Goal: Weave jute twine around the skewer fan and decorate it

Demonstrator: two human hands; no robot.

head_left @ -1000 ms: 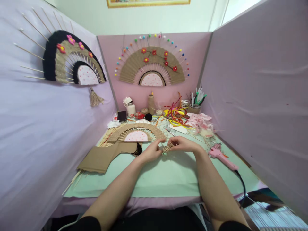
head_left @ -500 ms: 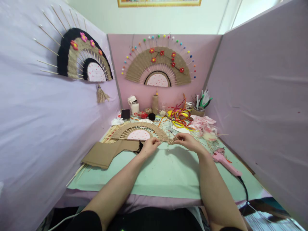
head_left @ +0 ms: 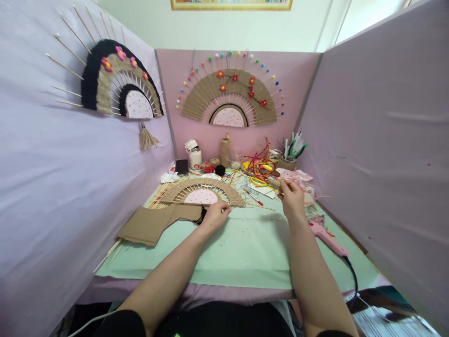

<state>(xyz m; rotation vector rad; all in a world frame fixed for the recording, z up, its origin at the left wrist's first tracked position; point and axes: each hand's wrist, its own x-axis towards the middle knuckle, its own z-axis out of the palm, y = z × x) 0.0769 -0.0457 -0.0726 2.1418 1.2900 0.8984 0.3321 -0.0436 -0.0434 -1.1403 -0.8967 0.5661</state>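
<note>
A half-round woven twine fan (head_left: 231,193) with thin stick ribs and a white, red-dotted centre (head_left: 200,196) lies on the table. My left hand (head_left: 216,215) is closed in a pinch at the fan's lower right edge; whatever is between its fingertips is too small to make out. Raised to the right of the fan, my right hand (head_left: 293,196) is shut on a small bundle of tan twine (head_left: 274,183). Beside my left wrist, a black tassel (head_left: 201,216) lies on a piece of brown cardboard (head_left: 143,227).
A pink glue gun (head_left: 328,238) with a black cord lies at the right. A red-tipped pen (head_left: 254,197) is right of the fan. Coloured pipe cleaners (head_left: 257,171), a white bottle (head_left: 194,155) and a twine cone (head_left: 225,152) are behind. Finished fans hang on the partitions.
My right hand has moved from the fan's right corner up and to the right, taking the twine bundle with it. My left hand has stayed nearly in place.
</note>
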